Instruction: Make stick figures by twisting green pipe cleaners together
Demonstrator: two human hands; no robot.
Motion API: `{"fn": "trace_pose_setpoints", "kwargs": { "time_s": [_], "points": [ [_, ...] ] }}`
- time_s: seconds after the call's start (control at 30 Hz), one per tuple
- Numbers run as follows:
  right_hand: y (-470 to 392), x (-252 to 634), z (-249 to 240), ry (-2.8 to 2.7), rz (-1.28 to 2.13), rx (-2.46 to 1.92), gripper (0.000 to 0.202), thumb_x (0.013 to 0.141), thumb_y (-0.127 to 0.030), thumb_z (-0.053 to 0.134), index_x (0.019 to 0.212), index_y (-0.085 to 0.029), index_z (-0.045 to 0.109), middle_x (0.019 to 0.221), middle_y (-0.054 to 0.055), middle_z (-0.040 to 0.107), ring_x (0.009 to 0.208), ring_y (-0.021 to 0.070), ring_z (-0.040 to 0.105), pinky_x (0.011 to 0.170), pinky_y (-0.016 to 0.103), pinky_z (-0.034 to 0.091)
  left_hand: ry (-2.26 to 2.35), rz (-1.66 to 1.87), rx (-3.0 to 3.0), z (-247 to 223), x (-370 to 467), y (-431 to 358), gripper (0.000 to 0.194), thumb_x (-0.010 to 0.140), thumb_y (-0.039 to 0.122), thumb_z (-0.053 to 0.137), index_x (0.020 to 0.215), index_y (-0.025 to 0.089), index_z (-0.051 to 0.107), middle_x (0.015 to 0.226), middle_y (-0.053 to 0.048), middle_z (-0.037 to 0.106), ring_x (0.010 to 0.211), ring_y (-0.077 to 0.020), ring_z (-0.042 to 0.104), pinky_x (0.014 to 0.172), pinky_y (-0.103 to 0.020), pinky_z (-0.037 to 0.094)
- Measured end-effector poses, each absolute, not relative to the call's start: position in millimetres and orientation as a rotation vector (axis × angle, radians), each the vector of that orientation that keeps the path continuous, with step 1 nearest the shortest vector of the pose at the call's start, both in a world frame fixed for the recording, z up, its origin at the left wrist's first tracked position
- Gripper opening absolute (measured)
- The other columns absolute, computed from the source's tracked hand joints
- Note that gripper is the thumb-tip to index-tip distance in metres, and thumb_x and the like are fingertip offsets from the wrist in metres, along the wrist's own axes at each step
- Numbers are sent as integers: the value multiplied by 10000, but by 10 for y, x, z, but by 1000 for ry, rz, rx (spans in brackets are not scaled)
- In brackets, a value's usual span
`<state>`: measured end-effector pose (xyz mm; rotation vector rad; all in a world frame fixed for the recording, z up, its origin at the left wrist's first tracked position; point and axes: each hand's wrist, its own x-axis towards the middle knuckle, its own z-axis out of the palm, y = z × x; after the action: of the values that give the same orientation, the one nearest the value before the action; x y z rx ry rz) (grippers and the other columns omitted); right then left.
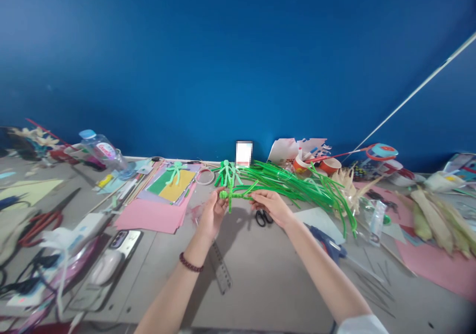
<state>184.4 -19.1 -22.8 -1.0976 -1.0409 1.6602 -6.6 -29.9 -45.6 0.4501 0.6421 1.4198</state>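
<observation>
Between my two hands, above the grey table, a bright green pipe-cleaner figure [235, 195] lies level, with thin limbs sticking up and down. The fingers of my left hand [214, 211] are closed round its rounded left end. My right hand [270, 205] pinches its right end. Behind it, a paler green pipe-cleaner figure [226, 171] stands near the wall. Another light green figure [176, 172] rests on coloured sheets to the left. A large bundle of green pipe cleaners [293, 182] spreads out behind and right of my right hand.
Black-handled scissors [263, 218] lie below my right hand, a clear ruler [222, 269] below my left. Pink paper [148, 216] and a phone [107, 269] are at left. A blue glue gun [327, 244] sits beside my right forearm. A plastic bottle [104, 150] stands back left.
</observation>
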Motion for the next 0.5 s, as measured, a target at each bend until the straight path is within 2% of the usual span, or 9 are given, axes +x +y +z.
{"fn": "trace_pose_setpoints", "kwargs": {
  "time_s": [0.07, 0.17, 0.3, 0.5],
  "points": [
    [-191, 1833, -243, -1050, 1645, -1104, 315, 617, -398, 760, 782, -139, 688, 715, 31, 698, 567, 107, 630, 583, 222, 459, 644, 1373, 505, -470, -50, -309, 363, 633, 365, 767, 923, 168, 675, 782, -11, 679, 687, -109, 619, 646, -214, 480],
    [-205, 1814, -247, -1124, 1596, -1120, 294, 641, -392, 743, 789, -142, 693, 724, 32, 701, 582, 111, 636, 582, 219, 450, 741, 1293, 593, -503, -6, -327, 278, 600, 287, 791, 821, 154, 687, 754, -21, 694, 705, -136, 633, 650, -238, 473],
    [-241, 1769, -246, -1248, 1504, -1151, 276, 644, -368, 739, 801, -145, 703, 681, 25, 690, 592, 124, 639, 570, 220, 441, 880, 1267, 646, -537, 48, -347, 255, 593, 304, 791, 763, 138, 698, 742, -46, 710, 720, -162, 650, 674, -264, 474],
    [-281, 1686, -320, -1197, 1747, -1163, 315, 654, -419, 733, 753, -122, 704, 716, 52, 700, 578, 121, 641, 551, 216, 459, 1019, 1302, 718, -571, 50, -336, 247, 578, 340, 793, 666, 131, 695, 628, -33, 676, 600, -132, 604, 629, -252, 458]
  ]
}}
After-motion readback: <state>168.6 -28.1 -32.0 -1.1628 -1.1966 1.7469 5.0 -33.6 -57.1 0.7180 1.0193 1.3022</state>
